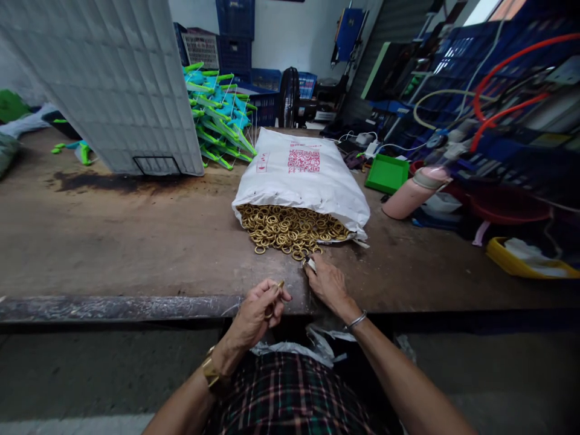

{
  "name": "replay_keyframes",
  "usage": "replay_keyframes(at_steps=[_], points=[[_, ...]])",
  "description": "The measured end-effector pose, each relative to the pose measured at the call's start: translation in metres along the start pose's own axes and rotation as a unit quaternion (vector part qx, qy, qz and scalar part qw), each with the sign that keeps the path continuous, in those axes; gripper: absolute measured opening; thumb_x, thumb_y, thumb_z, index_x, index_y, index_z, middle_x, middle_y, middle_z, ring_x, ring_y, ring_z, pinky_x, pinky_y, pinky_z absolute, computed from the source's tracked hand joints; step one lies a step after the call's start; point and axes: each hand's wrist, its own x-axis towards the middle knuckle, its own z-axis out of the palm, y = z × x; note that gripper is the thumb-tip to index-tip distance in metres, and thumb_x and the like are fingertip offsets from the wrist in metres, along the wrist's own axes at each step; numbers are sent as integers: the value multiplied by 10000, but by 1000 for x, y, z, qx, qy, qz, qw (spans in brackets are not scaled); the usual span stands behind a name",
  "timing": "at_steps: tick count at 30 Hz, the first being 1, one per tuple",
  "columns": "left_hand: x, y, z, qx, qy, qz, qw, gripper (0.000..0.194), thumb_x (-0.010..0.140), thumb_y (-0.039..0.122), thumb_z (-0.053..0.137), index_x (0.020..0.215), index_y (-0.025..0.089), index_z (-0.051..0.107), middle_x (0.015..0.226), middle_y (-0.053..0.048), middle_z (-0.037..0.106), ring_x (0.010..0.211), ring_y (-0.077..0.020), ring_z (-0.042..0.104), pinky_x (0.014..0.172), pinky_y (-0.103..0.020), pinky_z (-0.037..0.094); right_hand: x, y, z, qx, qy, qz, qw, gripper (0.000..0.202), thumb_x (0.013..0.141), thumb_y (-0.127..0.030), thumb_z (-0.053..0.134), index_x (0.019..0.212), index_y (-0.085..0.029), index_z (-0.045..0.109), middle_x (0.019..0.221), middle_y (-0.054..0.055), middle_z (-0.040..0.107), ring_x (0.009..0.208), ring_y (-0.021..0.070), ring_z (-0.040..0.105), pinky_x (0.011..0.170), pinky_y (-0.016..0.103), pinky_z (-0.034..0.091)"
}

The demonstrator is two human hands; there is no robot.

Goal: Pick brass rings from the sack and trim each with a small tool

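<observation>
An open white sack (281,187) lies on its side on the table, its mouth towards me. Gold-coloured metal rings (290,228) spill from it onto the wood. My left hand (259,309) is at the table's front edge, with a gold-coloured ring (281,284) pinched between thumb and forefinger. Another ring (269,312) shows within its curled fingers. Just in front of the spilled rings, my right hand (330,283) is closed around a small white-and-black tool (310,263). The tool's kind is too small to make out, and its tip is close to the nearest rings.
A tall grey-white panel (136,90) stands at the left, beside bright green and blue plastic pieces (222,121). Right of the sack are a green tray (387,173), a pink cylinder (414,194) with hoses and a yellow tray (521,260). A fan (289,96) stands behind.
</observation>
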Motion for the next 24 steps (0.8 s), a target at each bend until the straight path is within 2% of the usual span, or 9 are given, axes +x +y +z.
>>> replay_keyframes(at_steps=[5, 10, 14, 16, 20, 24], points=[[1, 1, -3, -64, 0, -20, 998, 247, 725, 366, 610, 780, 145, 515, 771, -24, 568, 482, -38, 408, 378, -151, 254, 1, -1, 4, -13, -13, 0, 1000, 174, 842, -296, 407, 957, -203, 499, 817, 57, 636, 661, 172, 567, 527, 266, 224], [5, 0, -9, -163, 33, -63, 984, 241, 672, 314, 663, 724, 123, 526, 726, -32, 565, 507, -39, 425, 388, -135, 248, 0, 2, 5, 28, 18, -6, 999, 170, 822, -284, 424, 951, -189, 480, 792, 40, 607, 648, 157, 534, 534, 255, 222], [9, -4, -9, -186, 61, -82, 977, 238, 631, 284, 684, 680, 123, 516, 706, -35, 566, 554, -66, 481, 385, -138, 249, -3, 2, 6, 108, 2, -19, 994, 133, 804, -231, 397, 896, -191, 484, 713, 16, 562, 603, 142, 492, 540, 245, 245], [10, -5, -8, -181, 64, -81, 978, 227, 634, 276, 673, 675, 131, 503, 674, -18, 554, 524, -64, 477, 379, -144, 247, -5, -4, 5, 194, -8, -26, 981, 115, 801, -255, 387, 844, -197, 477, 685, 0, 536, 592, 134, 474, 550, 238, 280], [11, -4, -7, -175, 44, -69, 981, 216, 661, 272, 635, 669, 155, 454, 630, 19, 522, 457, -47, 442, 381, -150, 257, -10, -23, 3, 372, -41, -8, 927, 96, 778, -286, 403, 753, -206, 450, 605, -34, 514, 586, 125, 481, 575, 229, 341], [11, -1, -9, -173, 33, -69, 982, 195, 651, 218, 626, 744, 168, 463, 649, 22, 526, 473, -53, 461, 386, -147, 269, -17, -39, 2, 448, -72, 6, 891, 69, 761, -279, 440, 760, -211, 446, 569, -54, 536, 564, 116, 492, 590, 232, 361]])
